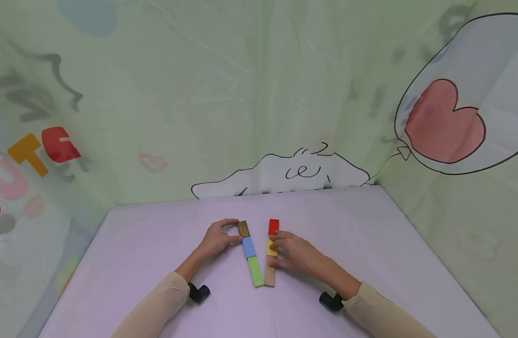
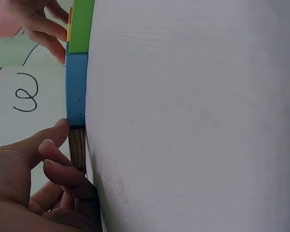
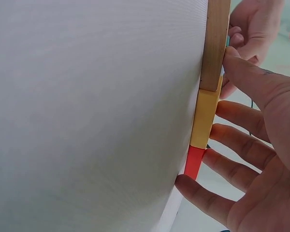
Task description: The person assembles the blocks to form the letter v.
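Observation:
Two rows of small blocks form a narrow V on the table, meeting at the end nearest me. The left row has a dark brown block (image 1: 243, 229), a blue block (image 1: 249, 247) and a green block (image 1: 255, 272). In the right row lie a red block (image 1: 274, 226), a yellow block (image 1: 272, 248) and a light wooden block (image 1: 269, 277). My left hand (image 1: 216, 238) pinches the dark brown block between thumb and index finger, its thumb beside the blue one. Along the right row, my right hand (image 1: 298, 251) rests fairly straight, spread fingers, its thumb at the wooden block.
A pale cloth covers the table (image 1: 157, 244). Printed fabric walls (image 1: 225, 94) stand behind the table and at both sides. A black wrist device (image 1: 198, 293) sits at the left wrist, and another black device (image 1: 331, 302) at the right.

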`<state>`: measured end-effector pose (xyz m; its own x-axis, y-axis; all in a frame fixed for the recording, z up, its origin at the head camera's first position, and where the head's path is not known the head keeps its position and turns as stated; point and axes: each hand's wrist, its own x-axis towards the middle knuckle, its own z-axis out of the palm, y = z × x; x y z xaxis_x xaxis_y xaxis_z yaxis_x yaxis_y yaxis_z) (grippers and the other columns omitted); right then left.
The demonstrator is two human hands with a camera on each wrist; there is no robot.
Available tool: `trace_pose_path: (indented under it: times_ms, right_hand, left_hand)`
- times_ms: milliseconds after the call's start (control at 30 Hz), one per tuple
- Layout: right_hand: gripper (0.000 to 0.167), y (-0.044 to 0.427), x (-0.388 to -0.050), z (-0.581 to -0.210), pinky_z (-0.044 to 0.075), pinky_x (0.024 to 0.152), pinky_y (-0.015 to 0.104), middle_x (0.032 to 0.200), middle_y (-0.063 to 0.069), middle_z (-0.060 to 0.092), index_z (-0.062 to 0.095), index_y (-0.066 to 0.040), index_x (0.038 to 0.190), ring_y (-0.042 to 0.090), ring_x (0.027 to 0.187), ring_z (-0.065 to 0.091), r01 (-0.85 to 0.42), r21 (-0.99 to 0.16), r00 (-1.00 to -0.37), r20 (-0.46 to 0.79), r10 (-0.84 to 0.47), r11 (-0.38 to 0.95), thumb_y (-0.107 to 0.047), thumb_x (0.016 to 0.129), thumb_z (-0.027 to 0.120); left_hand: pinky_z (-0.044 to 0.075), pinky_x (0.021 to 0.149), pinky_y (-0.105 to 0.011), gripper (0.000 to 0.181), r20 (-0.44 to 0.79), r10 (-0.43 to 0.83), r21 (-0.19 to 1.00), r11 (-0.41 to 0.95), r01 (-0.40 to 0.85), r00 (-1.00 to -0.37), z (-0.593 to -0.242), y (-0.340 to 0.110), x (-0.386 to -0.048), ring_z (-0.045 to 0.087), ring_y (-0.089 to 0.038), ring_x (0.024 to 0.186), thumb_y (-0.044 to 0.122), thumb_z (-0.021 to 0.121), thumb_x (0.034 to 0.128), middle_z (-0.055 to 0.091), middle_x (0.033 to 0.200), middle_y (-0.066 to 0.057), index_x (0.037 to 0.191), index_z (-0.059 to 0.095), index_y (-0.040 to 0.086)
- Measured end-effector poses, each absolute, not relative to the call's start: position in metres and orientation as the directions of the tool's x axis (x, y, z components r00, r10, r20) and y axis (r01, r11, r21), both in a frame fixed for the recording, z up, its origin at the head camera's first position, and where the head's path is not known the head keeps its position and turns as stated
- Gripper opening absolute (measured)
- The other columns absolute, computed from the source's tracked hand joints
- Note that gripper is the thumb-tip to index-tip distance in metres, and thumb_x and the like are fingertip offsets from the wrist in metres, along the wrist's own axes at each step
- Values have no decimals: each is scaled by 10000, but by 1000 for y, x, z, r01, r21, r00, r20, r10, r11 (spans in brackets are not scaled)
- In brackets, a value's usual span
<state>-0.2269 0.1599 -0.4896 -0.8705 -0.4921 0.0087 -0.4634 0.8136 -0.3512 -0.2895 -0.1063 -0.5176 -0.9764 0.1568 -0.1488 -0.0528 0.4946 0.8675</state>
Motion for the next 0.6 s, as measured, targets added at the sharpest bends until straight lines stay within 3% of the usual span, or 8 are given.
trace_pose_path:
  times_ms: [67, 133, 600]
  right_hand:
    - [452, 160, -227, -490, 536, 1119, 458, 1438, 93, 693, 804, -86, 1174, 312, 1405, 596, -467, -346, -870, 14, -493, 814, -406, 863, 875]
    - [452, 160, -227, -490, 537, 1118, 454, 1439, 93, 693, 805, -90, 1177, 309, 1403, 598, -469, -342, -869, 16, -494, 814, -410, 866, 872]
    - [456, 160, -228, -489, 549, 1105, 449, 1432, 92, 695, 805, -94, 1177, 301, 1379, 612, -476, -330, -866, 12, -500, 815, -413, 860, 877]
  left_hand:
    - [378, 521, -237, 615, -150, 166, 869, 492, -50, -975, -517, -106, -289, 457, -90, 477, 123, 865, 858, 629, 631, 8, 1435, 653, 117]
    - [366, 513, -236, 615, -155, 171, 870, 490, -52, -973, -517, -107, -289, 460, -92, 471, 123, 858, 865, 539, 537, 25, 1442, 646, 116]
    - [409, 511, -247, 595, -151, 175, 870, 490, -47, -973, -519, -108, -287, 479, -99, 487, 156, 835, 897, 548, 554, 25, 1453, 629, 108]
